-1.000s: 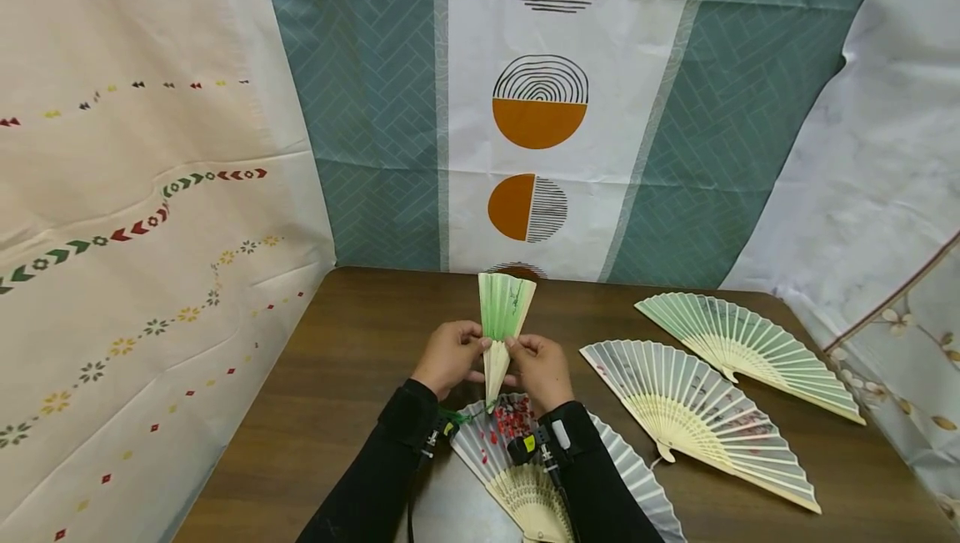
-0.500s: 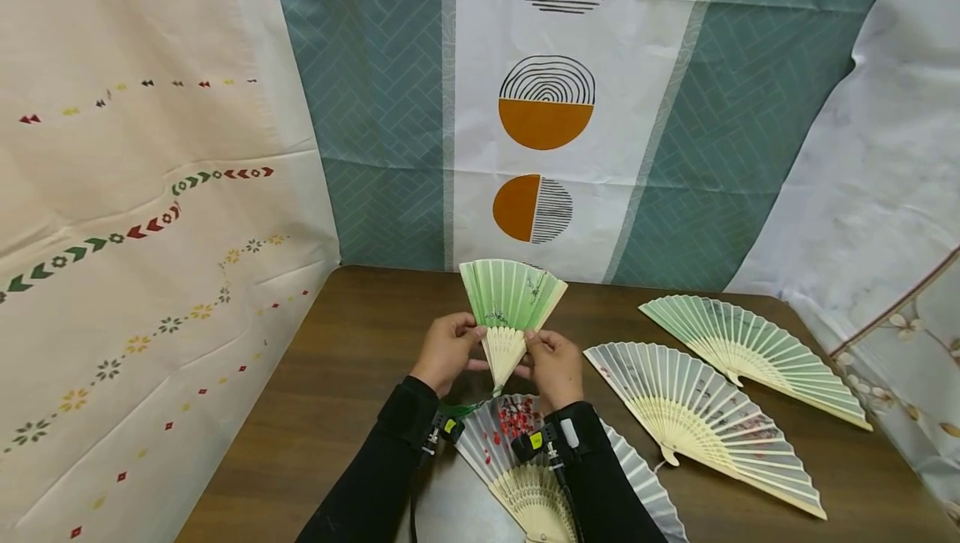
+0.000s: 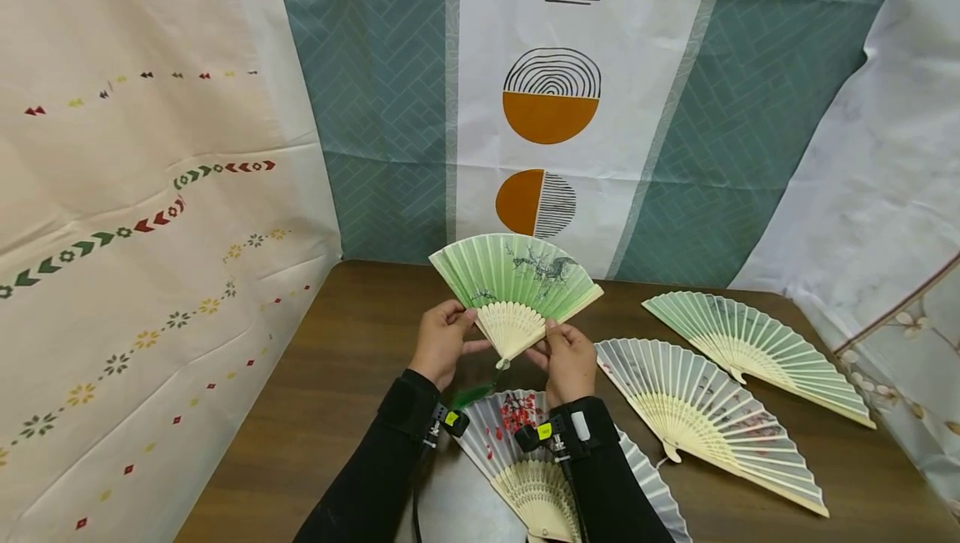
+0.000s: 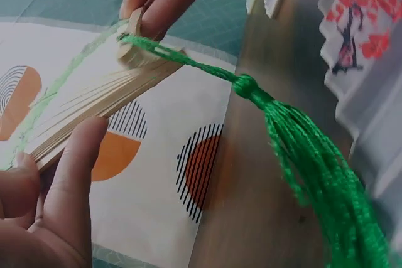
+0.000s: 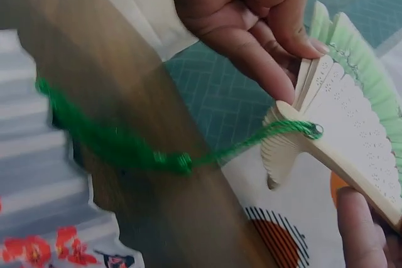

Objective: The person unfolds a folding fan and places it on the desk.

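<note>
A green folding fan with a dark branch print and pale pierced ribs is spread partway above the table. My left hand pinches the ribs along its left edge. At the opposite edge, my right hand grips the outer rib between thumb and fingers. From the pivot end hangs a green tassel, also visible in the right wrist view. Below my hands lies a white fan with red blossoms, partly hidden by my right forearm.
To the right on the brown table lie a spread white fan and, farther back, a pale green fan. Patterned cloth hangs behind the table's far edge.
The green fan has gone from a narrow, nearly folded strip to a wide spread. My hands have drawn apart, the right one moving rightward, and the fan has risen slightly.
</note>
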{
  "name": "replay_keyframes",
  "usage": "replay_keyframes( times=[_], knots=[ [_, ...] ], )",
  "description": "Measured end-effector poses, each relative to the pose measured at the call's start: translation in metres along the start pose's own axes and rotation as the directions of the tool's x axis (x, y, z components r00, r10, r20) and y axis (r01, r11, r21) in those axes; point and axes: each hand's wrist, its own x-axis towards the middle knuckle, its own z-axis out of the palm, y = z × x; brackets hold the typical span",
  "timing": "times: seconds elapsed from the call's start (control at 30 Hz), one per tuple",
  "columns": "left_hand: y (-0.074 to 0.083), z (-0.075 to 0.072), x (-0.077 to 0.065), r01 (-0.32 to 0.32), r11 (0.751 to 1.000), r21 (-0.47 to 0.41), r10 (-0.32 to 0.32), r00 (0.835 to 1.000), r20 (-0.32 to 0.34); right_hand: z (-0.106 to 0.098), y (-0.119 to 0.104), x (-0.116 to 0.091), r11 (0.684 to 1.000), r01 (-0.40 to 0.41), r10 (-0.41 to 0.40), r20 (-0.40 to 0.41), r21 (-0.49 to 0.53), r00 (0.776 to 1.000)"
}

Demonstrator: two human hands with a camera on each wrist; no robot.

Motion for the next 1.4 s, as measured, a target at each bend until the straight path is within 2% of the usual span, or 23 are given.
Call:
replay_keyframes(
  times=[0.17,0.57,0.73,0.93,1.03,1.23,1.4],
  knots=[
    [-0.002,0.003,0.0,-0.022,0.999,-0.045,0.021,1.0,-0.02,-0.002,0.0,0.001,0.999,0.01,-0.009,-0.036,0.037,0.999],
    [-0.005,0.007,-0.001,-0.046,0.979,-0.2,0.027,0.995,-0.098,-0.004,-0.003,0.001,0.985,-0.006,0.012,-0.035,0.17,0.999],
    [-0.006,0.01,-0.001,-0.063,0.96,-0.271,0.028,0.991,-0.132,-0.003,-0.003,0.001,0.971,0.008,0.005,-0.053,0.241,0.999],
    [-0.007,0.012,-0.003,-0.064,0.943,-0.327,0.016,0.989,-0.147,-0.003,-0.002,0.0,0.963,0.016,-0.001,-0.055,0.268,0.998],
    [-0.008,0.012,-0.003,-0.066,0.927,-0.368,0.008,0.988,-0.157,-0.001,-0.001,0.001,0.957,0.005,0.014,-0.063,0.289,0.998],
    [-0.014,0.016,-0.003,-0.089,0.886,-0.455,0.003,0.982,-0.186,0.003,0.001,0.001,0.925,-0.023,0.058,-0.08,0.38,0.995],
    [-0.017,0.022,-0.006,-0.099,0.873,-0.478,-0.016,0.973,-0.232,0.004,0.001,0.0,0.911,-0.047,0.092,-0.091,0.409,0.992]
  ],
)
